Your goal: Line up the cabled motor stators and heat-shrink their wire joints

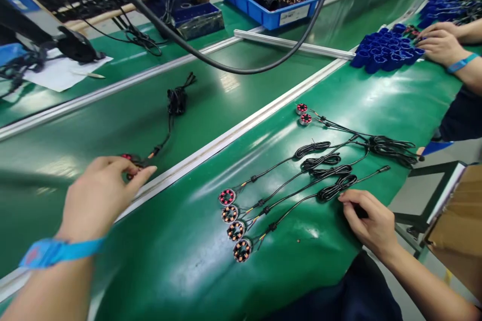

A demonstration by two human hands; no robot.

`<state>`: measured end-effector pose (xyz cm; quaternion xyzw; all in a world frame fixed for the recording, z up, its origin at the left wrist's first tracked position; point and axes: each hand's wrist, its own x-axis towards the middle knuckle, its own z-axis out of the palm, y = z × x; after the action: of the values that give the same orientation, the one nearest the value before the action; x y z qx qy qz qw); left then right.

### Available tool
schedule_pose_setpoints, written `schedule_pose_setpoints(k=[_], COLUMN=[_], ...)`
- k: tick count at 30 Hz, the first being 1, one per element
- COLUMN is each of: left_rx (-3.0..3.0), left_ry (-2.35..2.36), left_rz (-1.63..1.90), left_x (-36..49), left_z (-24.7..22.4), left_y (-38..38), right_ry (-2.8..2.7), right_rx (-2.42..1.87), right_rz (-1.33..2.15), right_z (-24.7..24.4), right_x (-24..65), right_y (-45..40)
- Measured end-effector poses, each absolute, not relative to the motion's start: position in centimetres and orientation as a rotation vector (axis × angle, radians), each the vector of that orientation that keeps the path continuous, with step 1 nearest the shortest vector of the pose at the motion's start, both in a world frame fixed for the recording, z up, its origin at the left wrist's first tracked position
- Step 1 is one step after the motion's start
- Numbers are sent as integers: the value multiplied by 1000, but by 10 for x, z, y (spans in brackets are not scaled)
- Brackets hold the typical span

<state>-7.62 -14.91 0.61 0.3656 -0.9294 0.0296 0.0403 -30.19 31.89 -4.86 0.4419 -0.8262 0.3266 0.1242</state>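
Note:
Over the sunken green strip at left, my left hand [101,188] is closed, thumb and fingers around a wired motor stator with red windings, mostly hidden by the fingers. Its black cable [176,100] trails away from me, bunched near the end. My right hand [371,218] has its fingers curled and thumb drawn in, with nothing visible in them. Its fingertips are beside the nearest coiled cable [337,188]. Several ring-shaped motor stators [235,230] lie in a row between my hands, cables stretching right. Two more stators [306,119] lie farther back, wired to another cable bundle [391,148].
A metal rail [226,143] edges the strip; a crossbar [293,44] spans it. A thick black cable [241,69] hangs in front. Blue cups [387,52] stand near a co-worker's hands [442,45]. Another person works behind a blue bin [269,19] of parts.

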Motion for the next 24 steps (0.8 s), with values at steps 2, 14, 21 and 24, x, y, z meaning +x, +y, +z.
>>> schedule_pose_setpoints(k=[2,14,21,24], left_rx=[1048,1095,1157,1205], left_ry=[-2849,-3180,-3182,-3221], left_rz=[62,-257,-181,-231], left_x=[-55,20,21,22], left_z=[7,10,15,20], left_y=[-115,-48,-35,-34], right_ry=[-2392,-1897,-1658,-1637], right_rx=[1313,2043,2299,2385], right_rz=[975,571,53,-54], right_z=[-49,19,-6,-22], right_x=[-303,-344,-323,-310], right_y=[321,153,-57,-108])
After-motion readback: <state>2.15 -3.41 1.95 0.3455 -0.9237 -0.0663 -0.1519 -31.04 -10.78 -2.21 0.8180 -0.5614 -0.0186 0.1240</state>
